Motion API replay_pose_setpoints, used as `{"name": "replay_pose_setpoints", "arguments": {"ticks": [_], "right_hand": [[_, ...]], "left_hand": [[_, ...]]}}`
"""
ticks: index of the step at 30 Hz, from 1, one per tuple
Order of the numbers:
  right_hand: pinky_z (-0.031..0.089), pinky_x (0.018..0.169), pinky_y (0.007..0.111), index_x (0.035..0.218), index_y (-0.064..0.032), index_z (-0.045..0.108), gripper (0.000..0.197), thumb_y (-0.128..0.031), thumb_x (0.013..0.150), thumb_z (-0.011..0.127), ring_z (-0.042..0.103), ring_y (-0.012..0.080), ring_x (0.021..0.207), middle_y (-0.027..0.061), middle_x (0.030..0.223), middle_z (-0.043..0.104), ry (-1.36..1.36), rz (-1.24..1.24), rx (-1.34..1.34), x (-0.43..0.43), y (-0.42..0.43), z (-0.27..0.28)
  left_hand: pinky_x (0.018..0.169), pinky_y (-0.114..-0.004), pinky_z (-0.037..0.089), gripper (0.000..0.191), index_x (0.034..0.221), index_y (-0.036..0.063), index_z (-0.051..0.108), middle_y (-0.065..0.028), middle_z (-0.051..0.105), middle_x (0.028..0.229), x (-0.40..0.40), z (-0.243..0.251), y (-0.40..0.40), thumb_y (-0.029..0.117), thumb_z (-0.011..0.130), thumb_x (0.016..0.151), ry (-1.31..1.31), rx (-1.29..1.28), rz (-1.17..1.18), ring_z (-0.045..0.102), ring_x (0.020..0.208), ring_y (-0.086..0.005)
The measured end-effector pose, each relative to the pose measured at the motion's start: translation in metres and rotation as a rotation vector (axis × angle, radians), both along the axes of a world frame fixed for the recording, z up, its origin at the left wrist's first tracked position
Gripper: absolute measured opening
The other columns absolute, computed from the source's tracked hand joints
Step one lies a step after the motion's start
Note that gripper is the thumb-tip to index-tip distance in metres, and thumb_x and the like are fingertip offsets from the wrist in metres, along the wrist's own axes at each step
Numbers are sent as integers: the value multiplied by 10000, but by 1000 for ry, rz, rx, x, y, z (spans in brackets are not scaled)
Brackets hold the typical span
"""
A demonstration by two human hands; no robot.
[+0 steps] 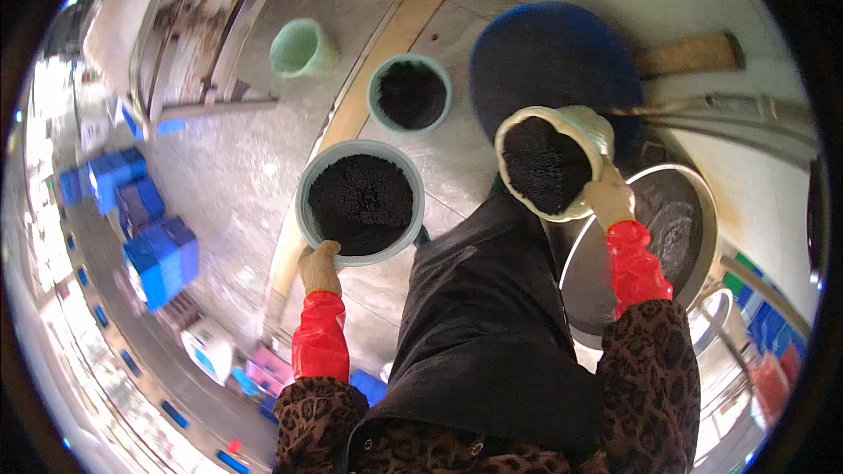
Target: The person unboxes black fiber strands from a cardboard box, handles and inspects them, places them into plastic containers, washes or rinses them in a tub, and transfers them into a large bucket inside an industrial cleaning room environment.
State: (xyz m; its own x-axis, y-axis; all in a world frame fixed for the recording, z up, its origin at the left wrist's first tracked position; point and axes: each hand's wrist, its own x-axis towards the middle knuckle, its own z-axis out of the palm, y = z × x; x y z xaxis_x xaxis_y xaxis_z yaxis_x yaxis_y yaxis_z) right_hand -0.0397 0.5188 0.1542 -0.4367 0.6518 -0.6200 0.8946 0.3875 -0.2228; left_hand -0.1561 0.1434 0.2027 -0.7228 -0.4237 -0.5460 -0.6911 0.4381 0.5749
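My left hand (321,268), in a pale work glove with a red cuff, grips the near rim of a round grey-green tub (305,191) filled with dark granules (361,204). On the right, a cream pot with a wavy rim (596,128), also full of dark granular material (545,161), is tilted in my gloved right hand (611,197). Beyond the tub, a smaller green pot (377,115) with dark contents stands on the floor. Farther off is a pale green pot (299,49); its contents are hidden.
A large dark-blue round container (553,46) is at the upper right. Beside my right forearm is a wide metal-rimmed vessel (708,210). Blue boxes (161,260) line the left side, and a metal-framed rack (217,105) stands at the upper left.
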Motion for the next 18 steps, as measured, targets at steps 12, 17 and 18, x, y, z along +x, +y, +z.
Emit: {"name": "replay_pose_setpoints", "arguments": {"ticks": [12,17,18], "right_hand": [[458,432,306,915,-20,503,343,-93,585,445,537,231,557,126,724,534,-4,136,50,-58,-18,87],[459,435,307,890,3,495,322,-62,577,453,543,218,595,133,744,531,-10,422,122,-74,-19,108],[449,435,299,884,-2,494,316,-49,574,454,534,206,590,122,727,522,-61,292,14,-88,-49,131]], "left_hand": [[669,-334,392,378,722,-81,546,-225,549,711,175,-74,-105,235,550,512,-284,-347,326,522,675,-301],[527,-324,439,364,704,-136,514,-227,542,697,198,-48,-82,181,543,527,-25,-131,346,527,590,-266],[470,-307,451,303,748,-84,535,-212,545,697,218,-50,-89,157,553,566,2,-170,337,541,566,-251]]}}
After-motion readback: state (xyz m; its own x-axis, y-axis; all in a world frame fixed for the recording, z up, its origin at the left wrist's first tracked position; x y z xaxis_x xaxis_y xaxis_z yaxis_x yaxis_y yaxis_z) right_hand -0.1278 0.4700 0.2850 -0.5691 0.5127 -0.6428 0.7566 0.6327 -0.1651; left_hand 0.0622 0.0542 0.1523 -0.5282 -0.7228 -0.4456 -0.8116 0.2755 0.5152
